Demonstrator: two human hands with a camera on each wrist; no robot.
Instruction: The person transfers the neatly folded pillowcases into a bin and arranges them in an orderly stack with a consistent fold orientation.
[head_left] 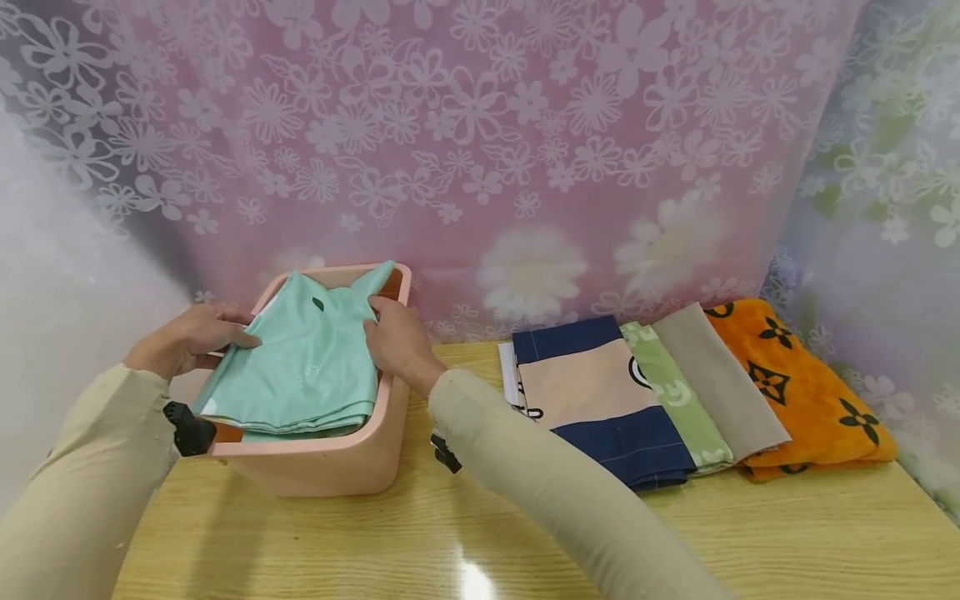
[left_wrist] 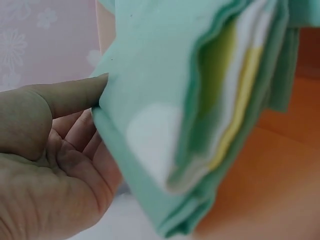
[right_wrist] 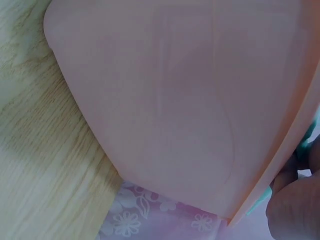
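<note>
A folded mint-green cloth (head_left: 307,358) lies over the opening of a pink plastic bin (head_left: 322,473), overlapping its rim in the head view. My left hand (head_left: 197,335) pinches the cloth's left edge, thumb on top and fingers underneath. The left wrist view shows the folded layers (left_wrist: 145,100) from the side, with white and yellow between the green. At the far right corner, my right hand (head_left: 401,337) pinches the cloth, which rises to a peak there. In the right wrist view that hand (right_wrist: 295,205) shows partly beyond the bin's rim, its fingertips largely hidden.
To the right on the wooden table (head_left: 495,533) lies an overlapping row of folded cloths: a navy-and-beige one (head_left: 592,387), a green one (head_left: 678,392), a grey-beige one (head_left: 723,383) and an orange one (head_left: 810,392). A flowered pink curtain (head_left: 480,167) hangs behind.
</note>
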